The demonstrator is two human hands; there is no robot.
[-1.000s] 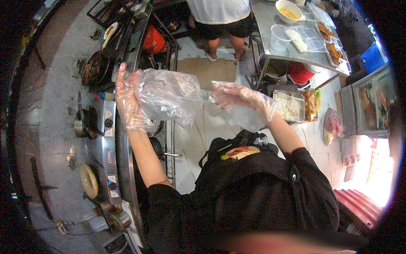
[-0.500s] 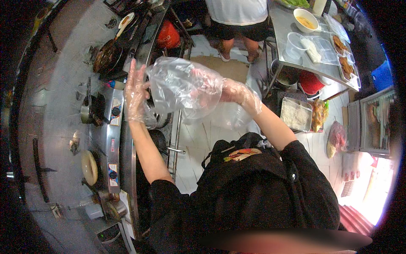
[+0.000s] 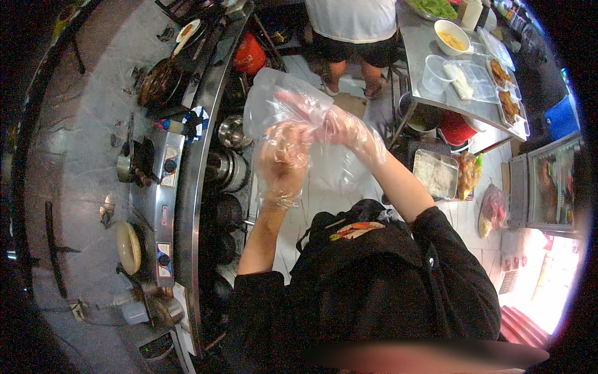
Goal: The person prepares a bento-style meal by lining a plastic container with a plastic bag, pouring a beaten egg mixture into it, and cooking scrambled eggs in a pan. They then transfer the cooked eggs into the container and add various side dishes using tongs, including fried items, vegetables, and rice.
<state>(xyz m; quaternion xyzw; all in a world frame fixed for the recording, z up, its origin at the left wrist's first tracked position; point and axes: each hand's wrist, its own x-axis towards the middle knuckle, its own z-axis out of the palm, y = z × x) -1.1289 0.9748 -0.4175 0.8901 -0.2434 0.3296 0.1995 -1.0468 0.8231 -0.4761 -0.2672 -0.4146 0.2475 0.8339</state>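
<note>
Now both gloved hands, left hand and right hand, have come together, each grip clenched on the crumpled clear plastic bag, beside the steel stove bench.

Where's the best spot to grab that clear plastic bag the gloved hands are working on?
Probably the loose upper edge of the clear plastic bag, coming from above on the stove side. It billows up free there, while lower down the left hand and right hand, both in thin clear gloves, crowd the film. Where its mouth lies cannot be told.
</note>
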